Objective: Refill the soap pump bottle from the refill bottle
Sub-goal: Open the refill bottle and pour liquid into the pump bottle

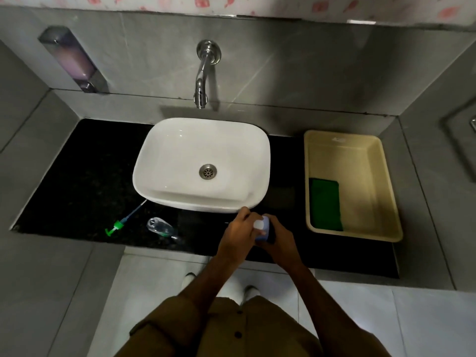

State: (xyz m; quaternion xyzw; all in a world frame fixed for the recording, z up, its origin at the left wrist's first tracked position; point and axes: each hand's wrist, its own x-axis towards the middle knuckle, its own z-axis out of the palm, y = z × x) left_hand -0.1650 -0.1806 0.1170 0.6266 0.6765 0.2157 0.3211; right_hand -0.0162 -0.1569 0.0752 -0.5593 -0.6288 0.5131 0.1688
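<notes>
A pale blue refill bottle (265, 229) with a white cap (258, 224) stands on the black counter just in front of the basin. My right hand (280, 239) wraps around its body. My left hand (239, 234) grips its top, fingers over the cap. A clear soap pump bottle (161, 227) lies on its side on the counter to the left, open at the neck. Its green pump head with the long dip tube (121, 224) lies apart, further left.
A white basin (203, 163) sits mid-counter under a chrome wall tap (202, 81). A cream plastic tub (351, 184) holding a green cloth (325, 203) stands at the right. A wall soap dispenser (73, 59) hangs at the upper left. The counter's front edge (334, 269) runs below my hands.
</notes>
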